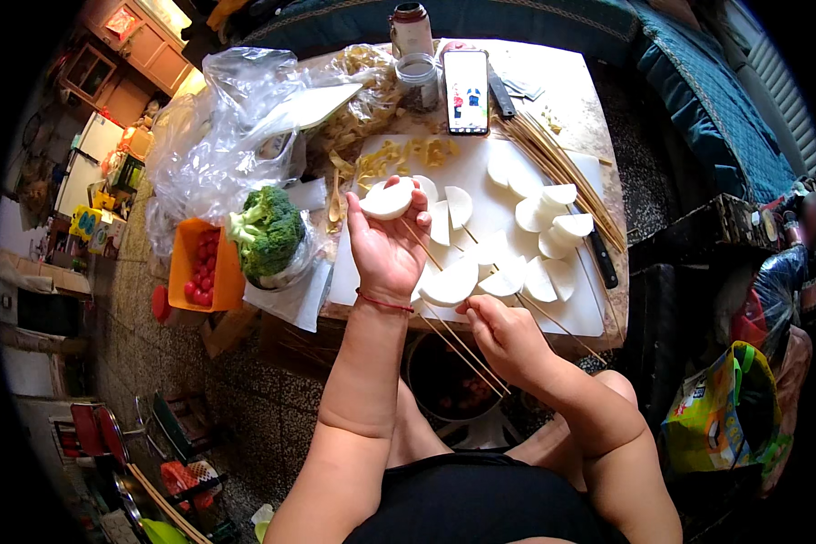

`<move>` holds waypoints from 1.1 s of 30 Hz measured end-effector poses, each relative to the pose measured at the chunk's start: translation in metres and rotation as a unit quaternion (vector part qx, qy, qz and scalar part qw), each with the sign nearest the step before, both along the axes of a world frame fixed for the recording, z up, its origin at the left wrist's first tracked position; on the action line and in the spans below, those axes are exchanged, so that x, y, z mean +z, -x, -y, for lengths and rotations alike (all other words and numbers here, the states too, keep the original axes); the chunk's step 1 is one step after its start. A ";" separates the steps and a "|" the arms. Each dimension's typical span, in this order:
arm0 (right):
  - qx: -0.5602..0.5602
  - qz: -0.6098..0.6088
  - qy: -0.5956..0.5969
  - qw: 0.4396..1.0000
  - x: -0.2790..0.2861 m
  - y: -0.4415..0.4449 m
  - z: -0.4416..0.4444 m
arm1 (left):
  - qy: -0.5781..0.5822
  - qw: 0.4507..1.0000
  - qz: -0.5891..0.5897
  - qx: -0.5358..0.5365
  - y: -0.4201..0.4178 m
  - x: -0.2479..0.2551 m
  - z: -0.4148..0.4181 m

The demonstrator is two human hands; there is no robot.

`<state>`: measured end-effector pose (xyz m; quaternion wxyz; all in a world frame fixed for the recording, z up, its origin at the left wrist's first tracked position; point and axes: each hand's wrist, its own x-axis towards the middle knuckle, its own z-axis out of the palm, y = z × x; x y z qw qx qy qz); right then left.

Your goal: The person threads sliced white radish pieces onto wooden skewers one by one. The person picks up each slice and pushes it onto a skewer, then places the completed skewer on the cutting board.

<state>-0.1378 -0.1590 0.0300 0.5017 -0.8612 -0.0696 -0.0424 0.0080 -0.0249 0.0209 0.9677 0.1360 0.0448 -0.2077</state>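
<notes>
My left hand [391,251], palm up, holds a thick half-round slice of white radish [389,199] on the end of a thin bamboo skewer [420,243]. Beside it, my right hand [496,330] is closed, fingertips pinched near the rim of another half-round slice [451,282]; what exactly lies between them is hidden. Under both hands is a white cutting board [381,262]. On it lie several skewered slices [537,280], with sticks reaching past the near edge. Loose radish pieces [534,214] lie in a cluster at the right.
Bamboo skewers [564,173] and a black-handled knife [604,262] lie at the right. A phone [466,92] stands at the back. Broccoli [268,234] and an orange container [228,289] of small red fruits stand left. A dark pot [452,381] sits below the table edge.
</notes>
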 end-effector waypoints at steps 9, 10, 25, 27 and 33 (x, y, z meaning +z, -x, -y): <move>-0.006 0.003 0.011 1.000 0.003 0.001 0.003 | -0.050 0.998 0.029 0.017 0.004 0.002 0.007; -0.004 -0.004 0.016 1.000 0.003 0.002 0.004 | -0.057 0.997 0.041 0.017 0.004 0.001 0.007; -0.038 0.043 0.017 0.998 0.008 -0.001 0.008 | -0.078 0.990 0.112 -0.032 0.043 0.014 0.027; -0.049 0.055 0.014 0.997 0.005 -0.002 0.007 | -0.072 0.992 0.100 -0.040 0.042 0.009 0.028; -0.064 0.060 0.014 0.996 0.011 -0.010 0.007 | -0.093 0.990 0.099 0.037 0.026 0.012 0.009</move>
